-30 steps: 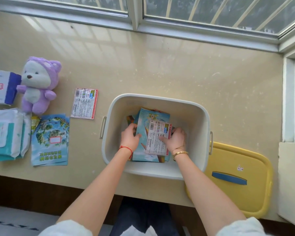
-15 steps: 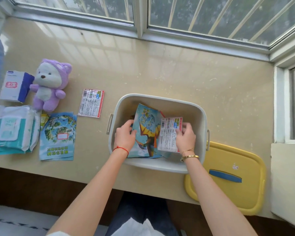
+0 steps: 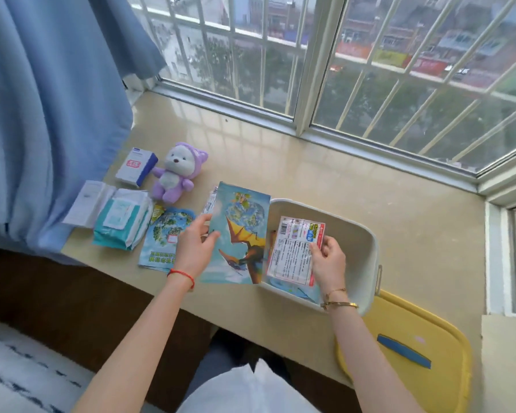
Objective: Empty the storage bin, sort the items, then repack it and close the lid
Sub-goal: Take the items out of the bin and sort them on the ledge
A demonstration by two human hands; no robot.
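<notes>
A white storage bin (image 3: 358, 237) stands on the beige ledge, and more blue paper lies at its bottom. My left hand (image 3: 195, 249) holds a blue dinosaur booklet (image 3: 238, 234) upright over the bin's left rim. My right hand (image 3: 328, 259) grips a small red-edged printed packet (image 3: 294, 248) above the bin. The yellow lid (image 3: 411, 350) with a blue handle lies flat to the bin's right, partly over the ledge's front edge.
Left of the bin lie a blue map booklet (image 3: 165, 239), a teal wipes pack (image 3: 122, 217), a white paper (image 3: 85, 201), a white-and-blue box (image 3: 136, 166) and a purple plush toy (image 3: 176, 174). A blue curtain (image 3: 48, 114) hangs at left. Barred windows run behind.
Both hands have lifted out of the bin, the left carrying the dinosaur booklet leftward over the rim, the right raising the packet. The camera has tilted up and turned left.
</notes>
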